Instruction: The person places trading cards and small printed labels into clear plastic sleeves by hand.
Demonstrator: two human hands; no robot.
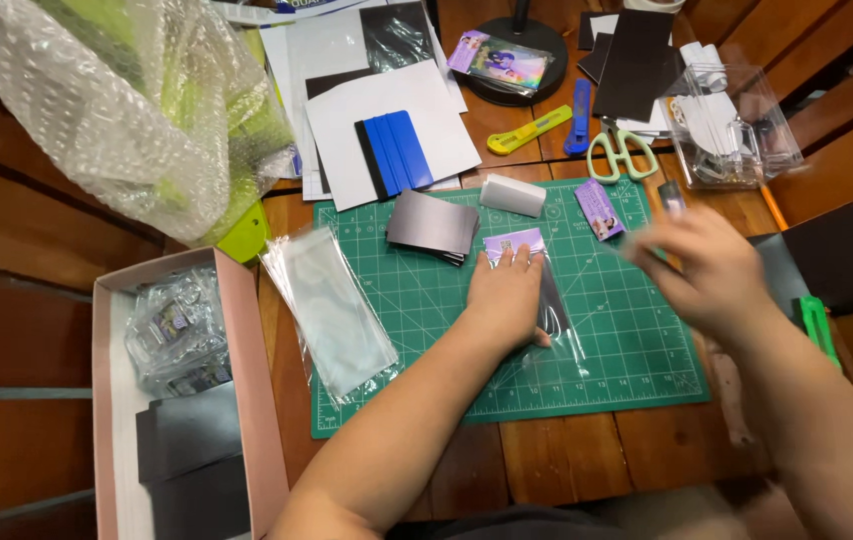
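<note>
While the left hand presses flat, fingers spread, on a clear sleeve holding a purple-topped card, bare green cutting mat lies open to its right and toward the near edge; a dark card stack sits just beyond-left. The right hand hovers blurred, loosely open, its hold untellable

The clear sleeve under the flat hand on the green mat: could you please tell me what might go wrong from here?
1. The left hand presses the clear sleeve and purple card flat; if it lifts or slides, the card might shift crooked inside.
2. The right hand is blurred in motion near the small purple card and could knock it.
3. The stack of clear sleeves overhangs the green mat and might slip.
</note>
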